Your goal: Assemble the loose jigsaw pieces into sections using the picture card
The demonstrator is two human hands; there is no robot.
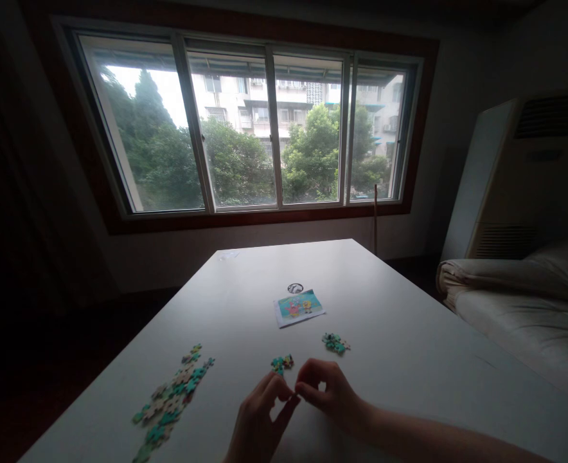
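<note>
white tabletop (385, 308), small puzzle-piece cluster (278, 364) just beyond both hands (331, 391)

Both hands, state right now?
Bare left hand: pinched closed; whether it holds anything can't be told.
Bare right hand: pinched closed; contents can't be told either.

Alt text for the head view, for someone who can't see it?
The left hand and right hand pinch close together over a white table, near a small puzzle-piece cluster; more pieces spread left, a picture sheet beyond.
</note>
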